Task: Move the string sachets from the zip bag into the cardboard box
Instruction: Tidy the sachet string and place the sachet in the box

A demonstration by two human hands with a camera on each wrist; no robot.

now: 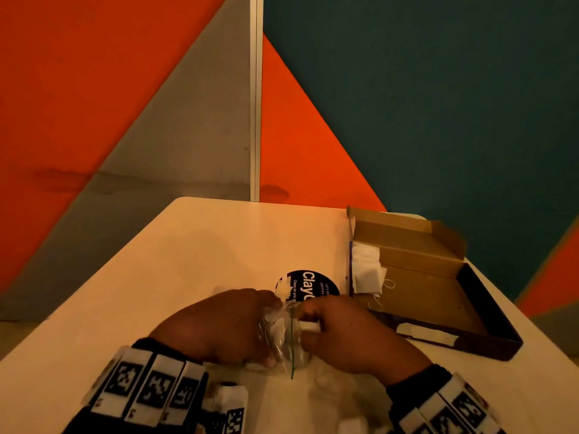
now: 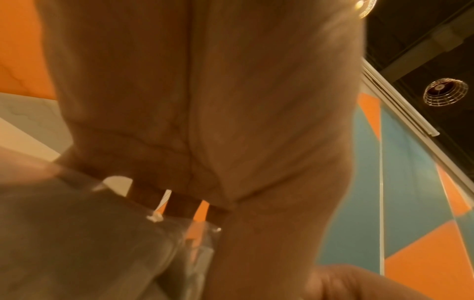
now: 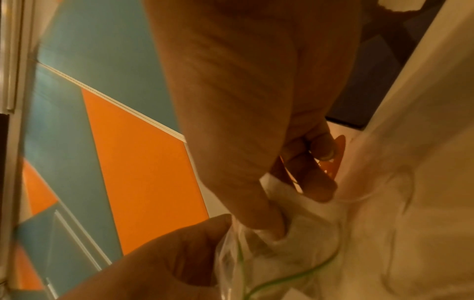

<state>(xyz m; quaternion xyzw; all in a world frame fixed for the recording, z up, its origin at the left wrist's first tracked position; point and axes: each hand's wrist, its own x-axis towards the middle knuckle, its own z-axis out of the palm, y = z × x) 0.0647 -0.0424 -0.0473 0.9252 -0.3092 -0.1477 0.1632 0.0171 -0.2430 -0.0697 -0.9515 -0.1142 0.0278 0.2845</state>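
We find left hand gripping the clear zip bag, right hand just beside, pinching a white sachet at its mouth, cardboard box right of bag, holding white sachets

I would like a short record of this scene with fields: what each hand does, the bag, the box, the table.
left hand: grips the zip bag, holding it at the table
right hand: pinches a white sachet at the bag's mouth
zip bag: clear, green line along it, white sachets inside
cardboard box: open, right of the hands, white sachets at its left end
table: pale, round black sticker
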